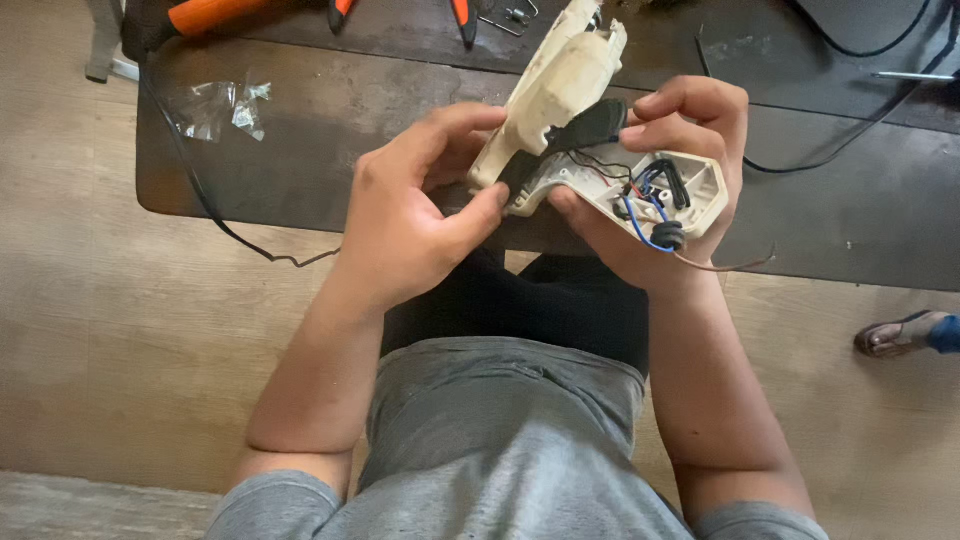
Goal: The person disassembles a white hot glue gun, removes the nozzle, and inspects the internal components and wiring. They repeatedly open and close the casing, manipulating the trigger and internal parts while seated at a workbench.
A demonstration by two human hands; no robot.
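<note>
Head cam, looking down: we've got the white plastic tool housing [560, 90] held up over the near edge of the dark table [300, 150], between both hands. Its long axis runs diag., from the open handle end at lower right up to the nose at top centre. Our right hand [680, 170] is the nearer one and carries it: fingers curled over the top, palm under the open handle shell [690, 190], closed firmly. Inside that shell sit blue, red & black wires [645, 205] w/ a black grommet at the bottom; a thin brown lead trails out right. Our left hand [420, 210] comes in from the left, thumb & forefinger pinched on the black trigger piece [585, 130] at its lower end, other fingers loosely bent. So the trigger lies just right of the left hand, touching it.

On the table: a clear plastic bag [215, 105] holding small parts, well apart at far left; orange-handled pliers [400, 10] at the back edge; black cables.
</note>
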